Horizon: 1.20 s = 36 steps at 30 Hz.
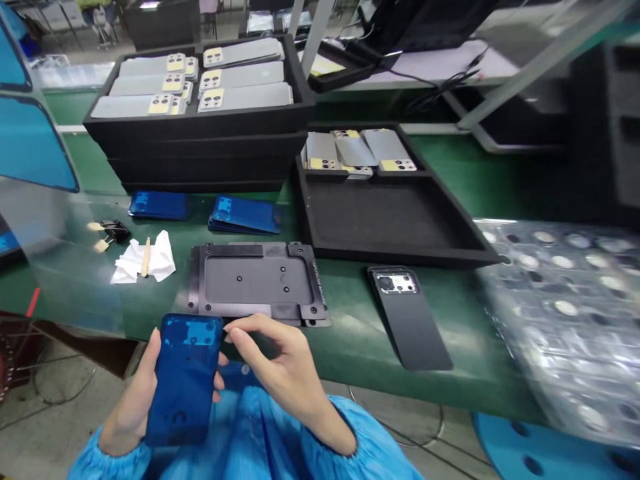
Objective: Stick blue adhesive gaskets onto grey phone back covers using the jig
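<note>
We see a tissue (pixel 164 259) on the bench (pixel 350 360). Our left hand (pixel 131 403) grasps a blue panel (pixel 185 380) before the fixture (pixel 255 280); our right hand (pixel 283 370) brings thumb and forefinger together beside its top corner, gripping what, we cannot tell. Rightmost lies a black case (pixel 415 327).

No txt legible from where I'm standing. Nearest to it: a row of tiny pale marks down the R edge of the black fixture (pixel 257 283), poss. lettering or nos., but too small + blurry to make out. Blue panel (pixel 185 380) has a dark curved mark near its lower end; can't ID it as a char. Yellow patches (pixel 315 163) by the camera holes: no readable wording.
</note>
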Motion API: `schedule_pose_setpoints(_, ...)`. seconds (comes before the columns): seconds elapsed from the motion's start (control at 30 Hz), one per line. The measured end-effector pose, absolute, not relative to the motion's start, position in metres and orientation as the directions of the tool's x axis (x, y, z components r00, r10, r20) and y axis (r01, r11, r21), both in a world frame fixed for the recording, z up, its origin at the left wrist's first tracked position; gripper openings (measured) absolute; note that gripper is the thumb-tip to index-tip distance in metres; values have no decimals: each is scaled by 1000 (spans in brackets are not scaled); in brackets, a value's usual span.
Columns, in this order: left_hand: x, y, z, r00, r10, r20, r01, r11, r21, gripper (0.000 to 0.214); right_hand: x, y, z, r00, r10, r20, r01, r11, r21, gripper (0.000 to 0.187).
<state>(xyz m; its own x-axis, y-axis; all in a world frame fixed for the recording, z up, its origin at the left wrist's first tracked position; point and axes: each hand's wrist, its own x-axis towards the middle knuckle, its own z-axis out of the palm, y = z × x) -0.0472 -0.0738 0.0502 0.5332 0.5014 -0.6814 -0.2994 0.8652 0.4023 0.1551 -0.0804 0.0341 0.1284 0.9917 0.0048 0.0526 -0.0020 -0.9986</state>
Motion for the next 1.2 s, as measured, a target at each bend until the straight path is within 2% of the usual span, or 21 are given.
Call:
schedule_pose_setpoints(0.17, -40, -74, 50, 544, 447, -710, -241, 894, 378, 78, 155, -82, 30, 96, 991, -88, -36, -85, -996, 19)
schedule_pose_setpoints(0.33, -35, -73, 47, 566, 428, -705, -222, 902, 370, 78, 161, -79, 32, 15, 990, -138, -107, -136, -985, 24)
schedule_pose_setpoints(0.43, -34, -73, 50, 572, 456, -682, -228, 887, 402, 76, 163, -77, 29, 59, 992, -109, -46, -106, -993, 22)
schedule_pose_setpoints(0.5, -34, -77, 56, 519, 552, -652, -280, 831, 481, 71, 161, -77, 27, 112, 991, -67, -13, -66, -998, 20)
schedule_pose_setpoints(0.57, -35, -83, 62, 345, 744, -572, -350, 667, 658, 67, 157, -81, 26, 181, 983, -17, -18, -14, -1000, 20)
schedule_pose_setpoints(0.6, -37, -87, 63, 204, 851, -484, -341, 525, 779, 68, 153, -84, 27, 206, 979, 5, -34, 12, -999, 21)
schedule_pose_setpoints(0.67, -40, -91, 63, -54, 980, -192, -137, 184, 973, 74, 144, -92, 29, 205, 978, 40, -97, 61, -993, 21)
schedule_pose_setpoints(0.7, -42, -92, 62, -109, 994, -30, 30, 33, 999, 75, 139, -95, 31, 173, 984, 52, -143, 77, -987, 21)
schedule_pose_setpoints(0.77, -46, -90, 55, -69, 980, 184, 332, -152, 931, 70, 129, -100, 32, 77, 996, 47, -252, 65, -966, 25)
schedule_pose_setpoints(0.87, -49, -83, 45, 52, 961, 272, 543, -256, 800, 62, 120, -99, 30, -30, 998, -49, -404, -57, -913, 35)
schedule_pose_setpoints(1.0, -47, -77, 39, 67, 949, 309, 617, -283, 734, 56, 118, -92, 23, -36, 985, -167, -485, -163, -859, 39)
schedule_pose_setpoints(1.2, -47, -79, 39, 34, 963, 266, 649, -224, 727, 57, 117, -89, 18, -20, 983, -182, -482, -169, -860, 38)
